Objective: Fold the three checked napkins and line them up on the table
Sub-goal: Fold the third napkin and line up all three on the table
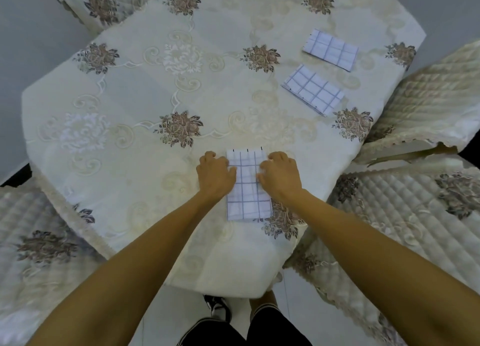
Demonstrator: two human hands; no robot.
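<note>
Third napkin [248, 187] lay as a long folded strip close to the table's near edge, dead ahead of us, long axis pointing away. Left hand [215, 175] sat on its left long edge and right hand [280, 176] on its right long edge, both around mid-length.

Both hands were knuckles-up with fingers curled in and thumbs toward the strip's middle. We read that as a pinch on each side edge, not a flat press. The fingertips were hidden under the knuckles, so that is a judgement.

Likely reason: holding both sides stops the layers sliding while the strip is squared or halved. Forearms came in converging, wrists low and roughly level.

Far folded napkin [330, 49] and nearer folded napkin [313, 93] lay on the table's right side, near each other but apart, slanted alike. That looked like the row's start. Ours looked longer than those, so we judged one fold left, then a move over to them.

Embroidered tablecloth [145, 91] lay underneath, with quilted chair covers [426, 98] around the table.
</note>
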